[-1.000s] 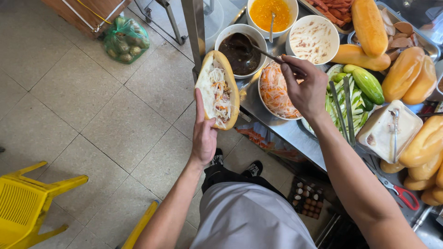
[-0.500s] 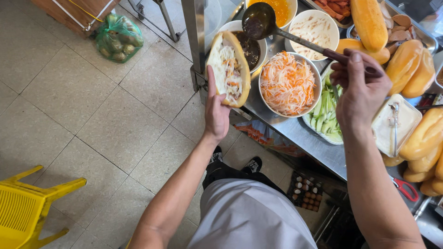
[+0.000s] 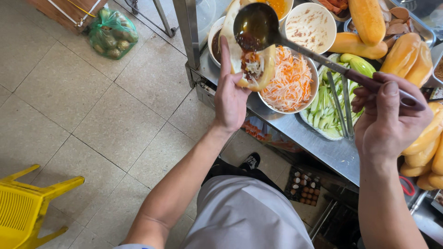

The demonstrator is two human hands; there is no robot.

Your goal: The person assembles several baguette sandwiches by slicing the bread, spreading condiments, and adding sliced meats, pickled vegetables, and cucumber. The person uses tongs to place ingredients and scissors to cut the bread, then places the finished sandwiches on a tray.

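Golden-crusted split baguette sandwich (image 3: 251, 64), opened lengthwise and showing white shreds and meat, lies cradled in the left hand (image 3: 230, 94), held above the edge of the steel counter (image 3: 323, 147); the fingers curl under the crust while the thumb runs up along its near side, so the hand is closed around the bread; dark brown sauce drips from the long-handled metal ladle (image 3: 254, 27), whose round bowl hangs tilted just over the sandwich's filling; the right hand (image 3: 387, 115) is wrapped about the end of the ladle's dark handle, thumb pressed on top, fingers folded beneath. Just beside the sandwich sits a round steel bowl of shredded carrot and white radish (image 3: 290, 80), partly under the ladle's handle; behind the bread a white bowl of dark sauce (image 3: 214, 41) shows only in part; a white bowl smeared with pale paste (image 3: 310, 27) stands behind the carrot bowl; cucumber spears on a plate (image 3: 327, 103) with metal tongs (image 3: 344, 101) lying across them sit near the right hand; whole golden baguettes (image 3: 369, 20) are piled further along; on the tiled floor (image 3: 83, 115) lie a green plastic bag (image 3: 113, 32) and a yellow plastic chair (image 3: 27, 207), well apart.
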